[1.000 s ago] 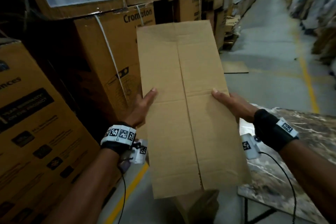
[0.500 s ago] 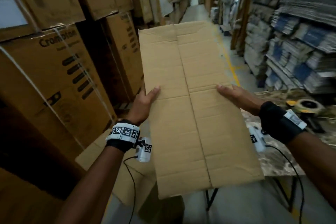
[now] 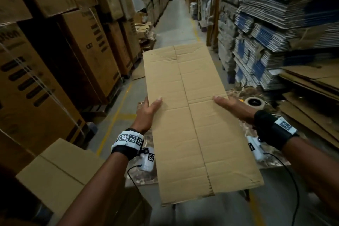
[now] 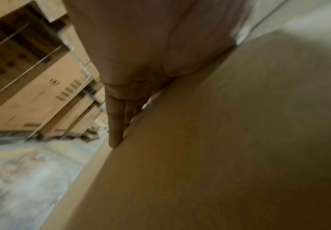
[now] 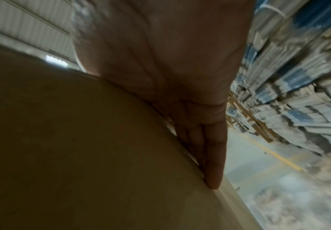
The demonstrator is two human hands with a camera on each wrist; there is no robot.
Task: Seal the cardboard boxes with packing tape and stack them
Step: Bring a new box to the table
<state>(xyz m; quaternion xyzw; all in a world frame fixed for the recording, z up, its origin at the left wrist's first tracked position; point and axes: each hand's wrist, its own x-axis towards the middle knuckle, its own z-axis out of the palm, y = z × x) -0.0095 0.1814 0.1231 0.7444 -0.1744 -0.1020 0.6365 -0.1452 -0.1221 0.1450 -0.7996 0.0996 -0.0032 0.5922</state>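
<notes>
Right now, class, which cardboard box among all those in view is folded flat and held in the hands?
The plain flattened box in the middle, held at its side edges by the left hand and right hand. The printed boxes on the left are assembled and stacked.

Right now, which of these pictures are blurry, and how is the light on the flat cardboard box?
Head view: dim warehouse light, the flattened box evenly lit and fairly sharp, edges of the picture smeared and bent. Left wrist view: stacked cartons streaked with motion blur, left hand soft. Right wrist view: cardboard underside in shadow, right hand dark, racks blurred.
</notes>
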